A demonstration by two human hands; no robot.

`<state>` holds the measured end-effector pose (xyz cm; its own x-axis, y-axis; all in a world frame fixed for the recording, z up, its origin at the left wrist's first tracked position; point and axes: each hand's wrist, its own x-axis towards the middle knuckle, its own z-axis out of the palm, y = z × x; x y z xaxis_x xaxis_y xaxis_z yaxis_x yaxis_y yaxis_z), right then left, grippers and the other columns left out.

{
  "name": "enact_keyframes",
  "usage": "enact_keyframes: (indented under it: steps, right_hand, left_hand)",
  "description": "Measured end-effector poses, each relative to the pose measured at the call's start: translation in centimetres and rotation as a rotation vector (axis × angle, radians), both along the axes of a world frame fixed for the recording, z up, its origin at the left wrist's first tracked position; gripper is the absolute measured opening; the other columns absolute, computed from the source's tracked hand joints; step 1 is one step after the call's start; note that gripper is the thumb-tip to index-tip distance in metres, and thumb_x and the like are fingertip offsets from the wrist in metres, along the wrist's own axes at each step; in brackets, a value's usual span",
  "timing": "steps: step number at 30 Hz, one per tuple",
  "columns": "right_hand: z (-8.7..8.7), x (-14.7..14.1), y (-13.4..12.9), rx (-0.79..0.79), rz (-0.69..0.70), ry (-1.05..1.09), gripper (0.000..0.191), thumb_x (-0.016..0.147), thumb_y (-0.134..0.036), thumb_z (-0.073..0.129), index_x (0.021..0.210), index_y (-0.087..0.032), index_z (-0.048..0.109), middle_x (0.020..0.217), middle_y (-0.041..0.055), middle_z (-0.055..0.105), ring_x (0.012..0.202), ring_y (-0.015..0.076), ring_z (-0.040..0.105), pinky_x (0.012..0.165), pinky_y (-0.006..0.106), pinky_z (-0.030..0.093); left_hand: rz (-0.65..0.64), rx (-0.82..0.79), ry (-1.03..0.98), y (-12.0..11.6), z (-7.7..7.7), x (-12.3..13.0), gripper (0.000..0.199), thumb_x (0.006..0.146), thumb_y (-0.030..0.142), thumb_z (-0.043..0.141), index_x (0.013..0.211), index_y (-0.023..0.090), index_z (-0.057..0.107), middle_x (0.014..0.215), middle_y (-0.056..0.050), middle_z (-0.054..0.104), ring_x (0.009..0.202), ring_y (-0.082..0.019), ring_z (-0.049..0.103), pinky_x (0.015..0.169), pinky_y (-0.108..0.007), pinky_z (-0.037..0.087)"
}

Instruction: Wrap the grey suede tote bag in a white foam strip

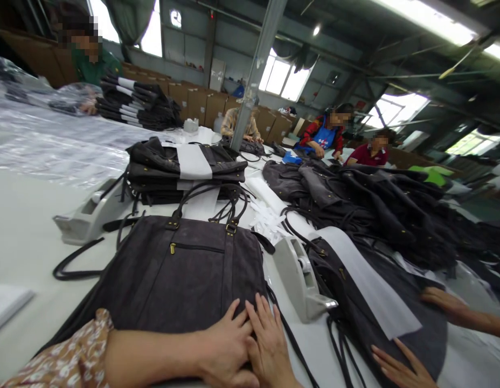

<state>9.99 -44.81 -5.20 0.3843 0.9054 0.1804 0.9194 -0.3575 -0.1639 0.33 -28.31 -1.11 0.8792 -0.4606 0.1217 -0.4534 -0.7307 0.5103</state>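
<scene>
A dark grey handbag lies flat on the table before me, with a brass-pulled zip pocket and two thin handles at its far edge. My left hand reaches in from the left and rests on the bag's lower right part. Right beside it, touching it, my right hand lies flat near the bag's right edge with fingers stretched out. Neither hand grips anything; both press on the bag's surface. A shoulder strap loops out on the left side.
Grey tape dispensers stand left and right of the bag. Behind it is a stack of dark bags banded with white paper. At right, a co-worker's hands touch another bag. A pile of bags lies beyond.
</scene>
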Motion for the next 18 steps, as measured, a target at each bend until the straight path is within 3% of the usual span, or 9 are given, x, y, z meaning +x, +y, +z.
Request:
enact_keyframes:
  steps: [2, 4, 8, 12, 15, 18]
  right_hand:
    - [-0.1, 0.1, 0.0, 0.006, 0.01, -0.016, 0.064, 0.092, -0.053, 0.036, 0.146, -0.019, 0.028, 0.15, 0.0149, 0.027, 0.137, 0.0332, 0.026, 0.105, 0.06, 0.027]
    - [-0.1, 0.0, 0.0, 0.005, 0.015, -0.034, 0.067, 0.09, -0.056, 0.04, 0.145, -0.019, 0.03, 0.149, 0.0151, 0.028, 0.136, 0.0342, 0.026, 0.105, 0.06, 0.027]
    - [0.4, -0.5, 0.0, -0.026, -0.01, -0.078, 0.06, 0.09, -0.049, 0.046, 0.142, -0.021, 0.037, 0.148, 0.0144, 0.032, 0.135, 0.0344, 0.028, 0.104, 0.06, 0.029]
    - [2.3, -0.4, 1.1, -0.084, -0.005, -0.084, 0.051, 0.087, -0.044, 0.052, 0.134, -0.024, 0.05, 0.139, 0.0156, 0.045, 0.128, 0.0357, 0.04, 0.103, 0.062, 0.028]
    - [5.1, 1.4, 5.3, -0.035, -0.029, -0.007, 0.048, 0.086, -0.039, 0.054, 0.13, -0.022, 0.053, 0.132, 0.0158, 0.052, 0.122, 0.0349, 0.047, 0.102, 0.061, 0.03]
    - [8.4, 4.7, 13.0, 0.134, -0.056, 0.204, 0.042, 0.088, -0.027, 0.05, 0.13, -0.019, 0.052, 0.128, 0.0126, 0.056, 0.116, 0.0274, 0.053, 0.097, 0.045, 0.042]
  left_hand:
    - [-0.015, -0.014, -0.027, 0.9, 0.2, -0.5, 0.051, 0.092, 0.052, 0.034, 0.128, 0.021, 0.053, 0.144, -0.016, 0.038, 0.134, -0.033, 0.031, 0.109, -0.06, 0.019]
    - [-0.021, -0.006, -0.05, 2.4, 0.5, -1.8, 0.048, 0.092, 0.05, 0.036, 0.129, 0.023, 0.051, 0.141, -0.013, 0.043, 0.132, -0.029, 0.035, 0.111, -0.056, 0.018]
    - [0.016, 0.063, -0.012, 6.3, 1.5, -6.1, 0.059, 0.086, 0.058, 0.045, 0.141, 0.039, 0.033, 0.153, -0.009, 0.022, 0.138, -0.04, 0.018, 0.103, -0.071, 0.014]
    - [0.083, 0.08, 0.066, 8.2, 2.4, -9.2, 0.06, 0.085, 0.052, 0.052, 0.139, 0.049, 0.027, 0.155, -0.004, 0.01, 0.138, -0.042, 0.015, 0.099, -0.074, 0.018]
    - [0.109, 0.045, 0.106, 8.1, 1.5, -9.3, 0.059, 0.087, 0.037, 0.055, 0.136, 0.054, 0.028, 0.154, -0.001, 0.012, 0.137, -0.041, 0.016, 0.099, -0.075, 0.017]
    - [0.155, -0.02, 0.11, 7.9, -1.1, -8.3, 0.057, 0.089, 0.026, 0.053, 0.134, 0.055, 0.032, 0.152, 0.002, 0.021, 0.137, -0.038, 0.022, 0.103, -0.07, 0.018]
